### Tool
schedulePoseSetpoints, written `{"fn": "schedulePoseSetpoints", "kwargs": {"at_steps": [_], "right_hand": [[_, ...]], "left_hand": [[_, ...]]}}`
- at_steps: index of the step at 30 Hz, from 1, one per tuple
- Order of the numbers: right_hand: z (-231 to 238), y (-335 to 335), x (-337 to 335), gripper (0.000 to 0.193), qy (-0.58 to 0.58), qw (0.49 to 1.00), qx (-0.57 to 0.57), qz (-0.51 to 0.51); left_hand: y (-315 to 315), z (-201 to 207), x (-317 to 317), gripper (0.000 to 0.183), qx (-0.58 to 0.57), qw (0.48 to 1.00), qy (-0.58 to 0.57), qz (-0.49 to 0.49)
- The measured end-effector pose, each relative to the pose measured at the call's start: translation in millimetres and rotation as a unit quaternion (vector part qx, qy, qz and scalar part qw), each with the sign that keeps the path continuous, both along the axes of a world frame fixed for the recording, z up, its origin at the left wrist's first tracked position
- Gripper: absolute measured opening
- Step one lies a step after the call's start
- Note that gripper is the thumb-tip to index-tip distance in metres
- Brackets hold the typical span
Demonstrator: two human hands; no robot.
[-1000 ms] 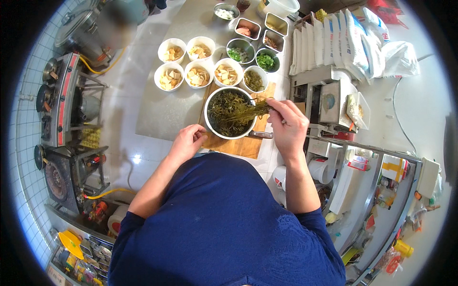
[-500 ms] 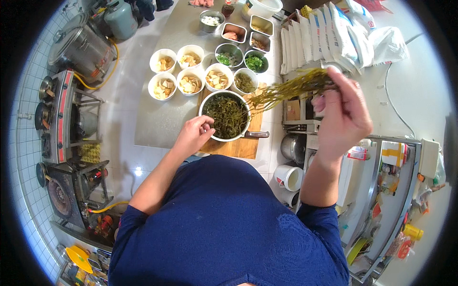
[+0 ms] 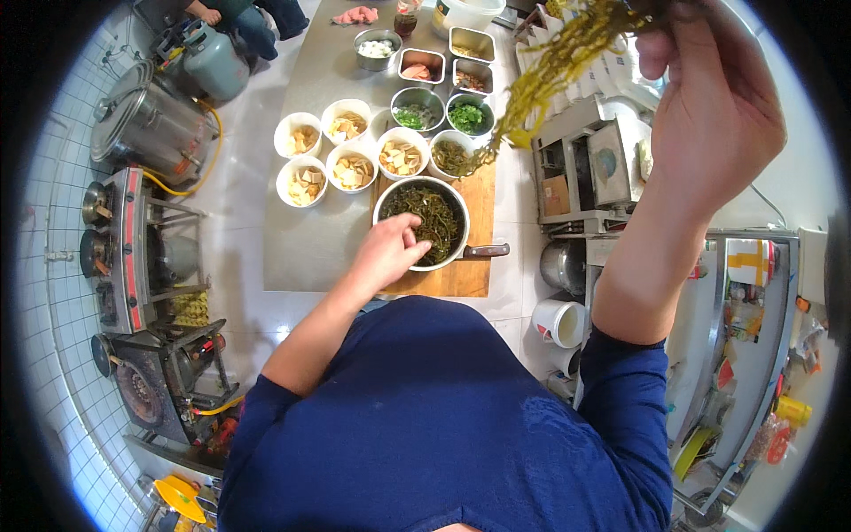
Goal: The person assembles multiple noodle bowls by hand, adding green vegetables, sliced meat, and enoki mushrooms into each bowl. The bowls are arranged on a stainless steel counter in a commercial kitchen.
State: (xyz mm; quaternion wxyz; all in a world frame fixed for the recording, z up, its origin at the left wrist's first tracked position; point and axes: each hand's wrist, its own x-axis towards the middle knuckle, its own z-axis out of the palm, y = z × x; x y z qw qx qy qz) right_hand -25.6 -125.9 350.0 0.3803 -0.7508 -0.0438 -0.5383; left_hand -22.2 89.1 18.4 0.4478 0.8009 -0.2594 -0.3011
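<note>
High at the right, my right hand [image 3: 718,115] is closed around a long bunch of seaweed strands [image 3: 554,71]. The dark green strands hang down leftward, their lower tips close to a white tub of seaweed [image 3: 454,156]. My left hand [image 3: 387,253] reaches over a round pot [image 3: 464,213] holding more seaweed [image 3: 430,213]. Its fingers are bent together with the tips at the seaweed; what they pinch is hidden. The pot stands on a wooden cutting board [image 3: 480,204]. Beside it a brown riveted handle [image 3: 486,251] sticks out to the right.
Several white tubs of tofu-like pieces [image 3: 352,171] stand left of the board on a metal table [image 3: 297,253]. Behind are metal bowls of chopped greens [image 3: 468,115] and small metal trays [image 3: 421,66]. Stoves [image 3: 120,253] line the left. Another person's hand [image 3: 211,16] shows at top left.
My right hand has risen and moved right, lifting the seaweed bunch away from the pot. My left hand has moved from the pot's rim to over the seaweed inside.
</note>
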Motion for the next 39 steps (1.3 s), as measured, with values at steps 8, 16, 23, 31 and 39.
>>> {"fn": "schedulePoseSetpoints", "kwargs": {"at_steps": [8,16,23,31,39], "right_hand": [[-49,5,41,0.025,0.08,0.996,0.029,0.018],[-126,5,70,0.024,0.136,0.989,0.049,0.041],[-246,-14,74,0.03,0.291,0.955,-0.011,0.056],[-388,-15,68,0.018,0.493,0.86,0.129,0.006],[-367,15,-36,0.04,0.635,0.753,-0.149,0.083]], "left_hand": [[82,-65,-33,0.033,-0.007,0.988,0.125,0.086],[96,-59,-24,0.03,0.035,0.982,0.13,0.131],[94,-62,-17,0.03,0.023,0.985,0.099,0.142],[106,-77,-24,0.028,-0.002,0.974,0.129,0.186],[99,-73,-26,0.025,-0.002,0.975,0.104,0.195]]}}
